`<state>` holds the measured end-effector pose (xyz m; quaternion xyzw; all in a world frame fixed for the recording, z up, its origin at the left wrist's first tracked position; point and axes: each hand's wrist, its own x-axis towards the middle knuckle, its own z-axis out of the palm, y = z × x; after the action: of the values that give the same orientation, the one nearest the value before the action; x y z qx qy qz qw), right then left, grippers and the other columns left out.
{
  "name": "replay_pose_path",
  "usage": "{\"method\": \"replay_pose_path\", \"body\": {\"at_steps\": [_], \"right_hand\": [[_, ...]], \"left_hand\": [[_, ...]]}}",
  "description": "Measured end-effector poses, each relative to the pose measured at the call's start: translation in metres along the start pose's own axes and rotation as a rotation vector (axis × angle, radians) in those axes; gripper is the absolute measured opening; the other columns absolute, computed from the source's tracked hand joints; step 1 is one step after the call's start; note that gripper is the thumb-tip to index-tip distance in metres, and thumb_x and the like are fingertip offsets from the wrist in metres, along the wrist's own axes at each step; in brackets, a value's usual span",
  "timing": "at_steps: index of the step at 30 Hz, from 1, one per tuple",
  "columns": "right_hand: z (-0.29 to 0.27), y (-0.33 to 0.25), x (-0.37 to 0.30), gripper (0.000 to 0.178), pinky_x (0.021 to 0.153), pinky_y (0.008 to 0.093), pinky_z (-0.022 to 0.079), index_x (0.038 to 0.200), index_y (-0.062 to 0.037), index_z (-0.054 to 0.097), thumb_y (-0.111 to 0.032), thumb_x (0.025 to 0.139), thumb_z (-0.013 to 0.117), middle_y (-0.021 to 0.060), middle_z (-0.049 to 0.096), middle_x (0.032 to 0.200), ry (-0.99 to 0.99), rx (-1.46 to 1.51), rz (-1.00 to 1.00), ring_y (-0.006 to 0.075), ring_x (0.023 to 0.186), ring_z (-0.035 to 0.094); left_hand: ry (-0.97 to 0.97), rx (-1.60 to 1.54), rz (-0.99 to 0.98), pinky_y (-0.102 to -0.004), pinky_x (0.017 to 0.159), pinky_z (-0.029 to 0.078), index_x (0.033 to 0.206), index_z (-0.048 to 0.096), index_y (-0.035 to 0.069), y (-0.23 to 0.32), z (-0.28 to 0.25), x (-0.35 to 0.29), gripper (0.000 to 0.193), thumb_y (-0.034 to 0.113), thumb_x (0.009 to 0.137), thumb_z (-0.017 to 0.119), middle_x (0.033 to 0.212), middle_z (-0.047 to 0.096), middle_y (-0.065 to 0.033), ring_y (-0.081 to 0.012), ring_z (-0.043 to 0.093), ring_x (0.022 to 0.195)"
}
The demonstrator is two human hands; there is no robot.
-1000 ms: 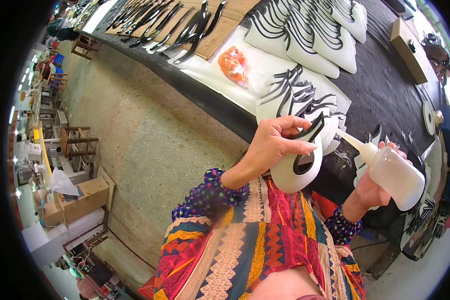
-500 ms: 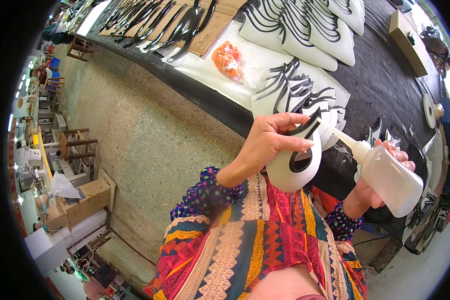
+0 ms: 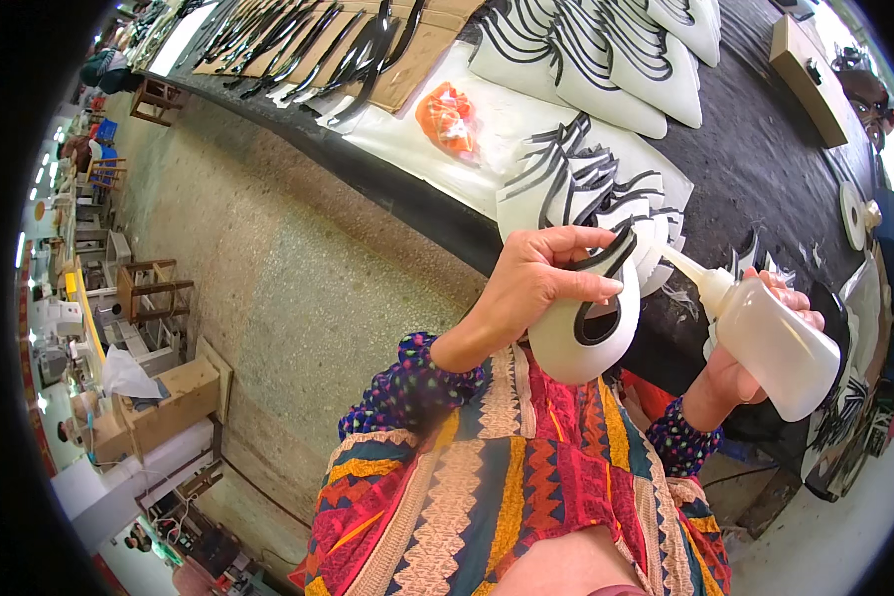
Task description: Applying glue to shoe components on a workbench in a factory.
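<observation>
Two hands, both closed: left hand [image 3: 541,278] pinching a black-edged white piece [image 3: 571,356], right hand [image 3: 735,377] round a squeeze bottle [image 3: 777,343] (best squeezed lightly, nozzle [image 3: 683,263] steady).

The bottle [image 3: 780,348] hides part of the right hand [image 3: 733,377]; whether its nozzle [image 3: 685,266] touches the white piece [image 3: 571,348] is unclear. The top edge crops the cardboard [image 3: 429,62] and black strips [image 3: 371,72].

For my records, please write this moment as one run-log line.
left hand: pinches black-edged white piece | right hand: holds squeeze bottle, nozzle toward piece | table: orange packet, overlapping pieces
</observation>
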<state>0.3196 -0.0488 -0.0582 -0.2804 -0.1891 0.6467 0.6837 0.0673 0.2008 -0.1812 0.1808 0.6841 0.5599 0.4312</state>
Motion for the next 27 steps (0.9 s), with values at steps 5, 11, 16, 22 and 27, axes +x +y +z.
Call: {"method": "replay_pose_path", "body": {"at_steps": [5,11,16,22,27], "right_hand": [[-0.002,-0.004,0.017,0.054,0.096,0.0410,0.035,0.114,-0.0056,0.046,-0.034,0.073,0.065,0.0121,0.050,0.114,0.012,0.043,-0.049,0.0317,0.110,0.043],[0.003,-0.007,0.073,0.062,0.094,0.0401,0.036,0.117,-0.0047,0.042,-0.037,0.070,0.067,0.0120,0.049,0.115,-0.089,-0.012,-0.150,0.0316,0.111,0.042],[-0.019,-0.028,0.078,0.061,0.094,0.0413,0.037,0.117,-0.0035,0.043,-0.035,0.070,0.067,0.0134,0.050,0.114,-0.099,-0.069,-0.158,0.0327,0.109,0.045],[-0.062,-0.104,0.035,0.058,0.097,0.0435,0.032,0.118,0.0041,0.040,-0.031,0.076,0.061,0.0178,0.046,0.119,-0.023,-0.177,-0.280,0.0363,0.115,0.038],[-0.072,-0.136,-0.005,0.061,0.098,0.0420,0.032,0.120,0.0043,0.037,-0.033,0.077,0.060,0.0187,0.044,0.121,0.052,-0.285,-0.372,0.0357,0.115,0.038]], "left_hand": [[-0.047,0.413,0.150,-0.0343,0.077,0.045,0.095,0.051,-0.003,0.011,0.022,0.011,0.041,0.016,0.064,0.070,0.094,0.057,-0.0219,-0.0337,0.054,0.091],[-0.653,-0.013,0.329,-0.0203,0.055,0.045,0.102,0.054,0.000,0.068,-0.052,0.003,0.030,0.012,0.076,0.060,0.077,0.060,-0.0030,-0.0086,0.056,0.066],[-0.625,0.447,0.479,-0.0222,0.057,0.045,0.099,0.059,0.005,0.016,-0.133,-0.095,0.029,0.021,0.075,0.063,0.079,0.060,-0.0041,-0.0082,0.053,0.061],[-0.572,0.480,0.620,-0.0354,0.084,0.038,0.103,0.053,0.001,-0.047,-0.094,-0.241,0.040,0.023,0.072,0.064,0.103,0.048,-0.0136,-0.0294,0.046,0.095],[-0.591,0.594,0.611,-0.0348,0.078,0.040,0.102,0.053,0.000,-0.048,-0.072,-0.281,0.040,0.024,0.072,0.063,0.102,0.048,-0.0104,-0.0264,0.047,0.093]]}}
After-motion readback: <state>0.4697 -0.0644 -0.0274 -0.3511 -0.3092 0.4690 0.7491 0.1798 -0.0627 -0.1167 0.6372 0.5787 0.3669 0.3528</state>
